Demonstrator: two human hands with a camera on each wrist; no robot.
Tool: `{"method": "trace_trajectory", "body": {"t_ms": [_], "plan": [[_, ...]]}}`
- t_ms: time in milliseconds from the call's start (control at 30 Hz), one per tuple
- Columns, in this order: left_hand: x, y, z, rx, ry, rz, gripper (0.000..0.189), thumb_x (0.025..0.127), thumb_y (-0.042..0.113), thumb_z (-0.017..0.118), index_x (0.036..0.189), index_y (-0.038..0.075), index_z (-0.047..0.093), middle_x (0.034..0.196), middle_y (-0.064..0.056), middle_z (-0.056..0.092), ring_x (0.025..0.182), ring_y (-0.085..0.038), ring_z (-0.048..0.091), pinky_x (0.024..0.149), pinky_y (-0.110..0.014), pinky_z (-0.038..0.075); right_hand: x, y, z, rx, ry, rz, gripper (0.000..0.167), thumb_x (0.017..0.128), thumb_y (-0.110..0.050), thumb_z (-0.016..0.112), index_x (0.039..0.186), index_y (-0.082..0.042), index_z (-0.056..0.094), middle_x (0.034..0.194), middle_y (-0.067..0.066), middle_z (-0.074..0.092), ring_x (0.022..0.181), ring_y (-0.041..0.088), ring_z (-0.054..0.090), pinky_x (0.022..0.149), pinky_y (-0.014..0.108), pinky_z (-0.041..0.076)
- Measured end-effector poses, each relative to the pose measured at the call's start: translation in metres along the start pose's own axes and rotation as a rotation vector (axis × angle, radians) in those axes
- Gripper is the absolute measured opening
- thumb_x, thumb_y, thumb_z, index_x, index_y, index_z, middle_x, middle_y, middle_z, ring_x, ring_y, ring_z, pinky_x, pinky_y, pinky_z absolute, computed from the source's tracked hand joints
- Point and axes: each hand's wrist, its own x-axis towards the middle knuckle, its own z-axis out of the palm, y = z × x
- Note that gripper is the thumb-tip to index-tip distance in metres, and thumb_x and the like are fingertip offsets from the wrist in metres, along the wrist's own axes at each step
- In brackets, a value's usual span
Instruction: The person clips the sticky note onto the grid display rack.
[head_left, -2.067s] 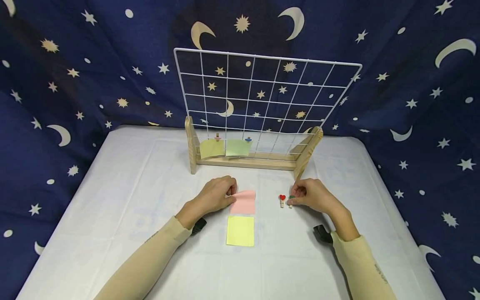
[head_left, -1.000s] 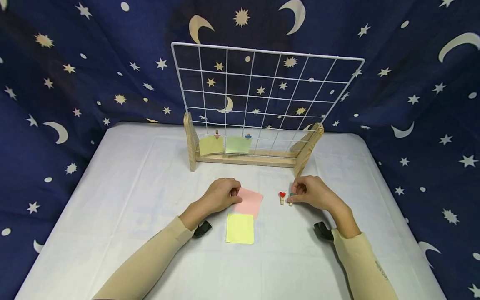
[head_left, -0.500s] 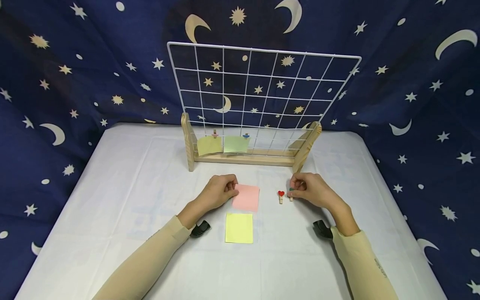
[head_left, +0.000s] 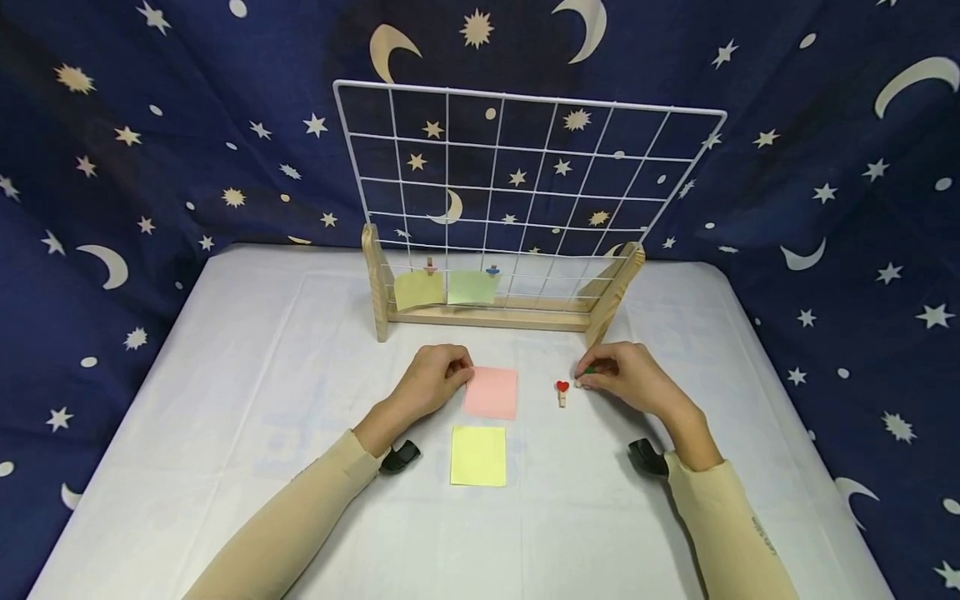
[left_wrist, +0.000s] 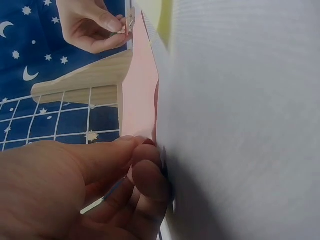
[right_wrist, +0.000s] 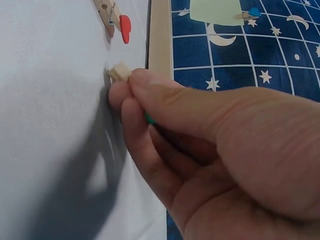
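Note:
My left hand [head_left: 435,379] pinches the left edge of a pink sticky note [head_left: 491,393]; in the left wrist view the note's held edge [left_wrist: 141,100] is lifted a little off the cloth. My right hand [head_left: 628,379] pinches a small wooden clothespin [right_wrist: 120,73] with a green decoration, mostly hidden by the fingers. Just left of that hand lies another wooden clothespin [head_left: 562,394] with a red heart. A yellow sticky note [head_left: 478,457] lies flat below the pink one.
Behind the hands stands a white wire grid [head_left: 525,179] in a wooden base [head_left: 487,317]. A yellow note [head_left: 418,290] and a green note [head_left: 472,287] hang low on its left, each under a clothespin. A starry blue curtain [head_left: 225,125] surrounds the white-covered table [head_left: 300,500].
The right hand has lifted and turned the green clothespin off the table. Held by the left hand, the pink note swung clockwise, then turned back nearly straight above the yellow note.

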Motion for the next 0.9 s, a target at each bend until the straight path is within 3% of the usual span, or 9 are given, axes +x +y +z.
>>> {"method": "trace_trajectory", "body": {"t_ms": [200,333,533,633,733,900], "plan": [[0.0000,0.0001,-0.0009,0.002,0.030,0.006,0.009,0.096,0.009,0.078,0.087,0.011,0.074,0.071,0.003,0.060,0.064,-0.009,0.051,0.062,-0.024,0.043,-0.0012,0.0007,-0.0029,-0.054,0.002,-0.029,0.019,0.093,-0.006,0.079,0.111,-0.012,0.080,0.101,0.002,0.079,0.090,0.015,0.069,0.077,0.026,0.054],[0.0001,0.0002,-0.0005,0.006,0.035,0.008,0.009,0.095,0.008,0.078,0.087,0.010,0.074,0.070,0.003,0.060,0.064,-0.009,0.051,0.062,-0.024,0.043,-0.0011,0.0003,-0.0030,0.008,0.004,0.023,0.030,0.091,-0.008,0.083,0.118,-0.005,0.073,0.097,0.004,0.080,0.081,0.015,0.075,0.073,0.025,0.056],[-0.0001,-0.0007,0.0008,0.004,0.025,-0.004,0.010,0.095,0.009,0.078,0.087,0.011,0.074,0.071,0.003,0.060,0.064,-0.009,0.051,0.062,-0.024,0.043,-0.0026,-0.0019,-0.0017,0.145,0.051,0.082,0.014,0.087,-0.011,0.087,0.094,-0.006,0.075,0.079,0.006,0.078,0.064,0.022,0.075,0.061,0.034,0.062],[-0.0004,-0.0015,0.0014,0.007,0.025,-0.006,0.010,0.096,0.009,0.078,0.087,0.011,0.073,0.071,0.003,0.060,0.064,-0.010,0.051,0.062,-0.024,0.042,-0.0033,-0.0030,-0.0016,0.142,0.067,0.071,0.008,0.088,-0.011,0.085,0.089,-0.008,0.078,0.075,0.006,0.077,0.062,0.023,0.074,0.060,0.033,0.061],[-0.0005,-0.0017,0.0016,0.006,0.023,-0.007,0.010,0.096,0.009,0.077,0.087,0.012,0.073,0.071,0.003,0.059,0.064,-0.009,0.051,0.062,-0.024,0.042,-0.0037,-0.0031,-0.0024,0.068,0.060,0.032,0.004,0.091,-0.009,0.082,0.095,-0.007,0.080,0.080,0.004,0.078,0.068,0.017,0.074,0.064,0.025,0.058],[0.0000,-0.0010,0.0006,0.002,0.022,-0.003,0.010,0.096,0.008,0.077,0.087,0.011,0.073,0.070,0.003,0.059,0.064,-0.009,0.051,0.062,-0.024,0.043,-0.0027,-0.0030,-0.0039,-0.002,0.036,-0.003,0.023,0.095,-0.004,0.076,0.118,-0.005,0.078,0.096,0.006,0.079,0.084,0.014,0.075,0.074,0.022,0.057]]}}
